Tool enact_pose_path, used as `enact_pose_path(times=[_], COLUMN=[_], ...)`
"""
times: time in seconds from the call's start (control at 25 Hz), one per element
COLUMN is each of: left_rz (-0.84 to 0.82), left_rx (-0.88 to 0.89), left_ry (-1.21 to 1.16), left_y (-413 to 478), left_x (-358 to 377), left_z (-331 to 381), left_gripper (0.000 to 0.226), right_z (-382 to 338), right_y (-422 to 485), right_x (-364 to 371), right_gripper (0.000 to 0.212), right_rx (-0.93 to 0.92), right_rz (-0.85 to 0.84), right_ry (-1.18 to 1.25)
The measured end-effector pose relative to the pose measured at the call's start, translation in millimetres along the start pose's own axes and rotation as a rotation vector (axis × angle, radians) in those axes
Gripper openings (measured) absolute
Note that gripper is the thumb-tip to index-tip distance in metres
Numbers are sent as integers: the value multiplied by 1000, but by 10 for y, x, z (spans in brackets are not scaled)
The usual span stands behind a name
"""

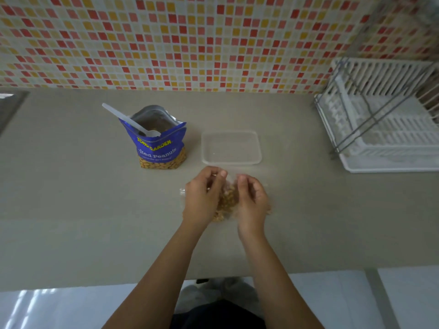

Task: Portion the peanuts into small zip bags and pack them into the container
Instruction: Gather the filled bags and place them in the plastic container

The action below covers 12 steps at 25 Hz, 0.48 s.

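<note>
Peanuts on the counter [71,210]
Filled clear zip bag [227,201] lies mid-counter; behind it, open blue pouch [161,148] stands upright, empty clear container [231,148] just beside.

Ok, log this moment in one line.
left hand + right hand: holding filled zip bag | spoon: in peanut pouch | container: no bags inside

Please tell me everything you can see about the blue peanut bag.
The blue peanut bag is a glossy stand-up pouch with yellow and white print and peanuts showing along its bottom. It stands upright on the grey counter, top open, silvery inside. A white plastic spoon rests in its mouth, handle leaning out left. Nothing else touches it.
</note>
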<state>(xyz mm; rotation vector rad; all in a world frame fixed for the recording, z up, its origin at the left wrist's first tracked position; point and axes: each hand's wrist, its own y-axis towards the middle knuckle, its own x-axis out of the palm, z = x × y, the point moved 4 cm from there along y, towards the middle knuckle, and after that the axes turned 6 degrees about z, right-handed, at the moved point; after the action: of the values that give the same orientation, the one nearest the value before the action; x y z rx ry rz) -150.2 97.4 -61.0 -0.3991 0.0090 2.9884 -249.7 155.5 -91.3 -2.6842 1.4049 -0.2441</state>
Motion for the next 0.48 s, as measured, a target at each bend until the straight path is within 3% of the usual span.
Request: enact_pose_path(times=[0.2, 0.48], left_rz=[-99, -197], left_rx=[11, 152], left_ry=[-55, 171], left_y=[-1, 56], left_x=[34, 48], left_z=[54, 116], left_gripper=[6, 6], right_z=[-100, -172], right_y=[16, 46], right_x=[-84, -126], right_gripper=[13, 7], right_rx=[-14, -206], right_rz=[-13, -55], right_ry=[28, -197])
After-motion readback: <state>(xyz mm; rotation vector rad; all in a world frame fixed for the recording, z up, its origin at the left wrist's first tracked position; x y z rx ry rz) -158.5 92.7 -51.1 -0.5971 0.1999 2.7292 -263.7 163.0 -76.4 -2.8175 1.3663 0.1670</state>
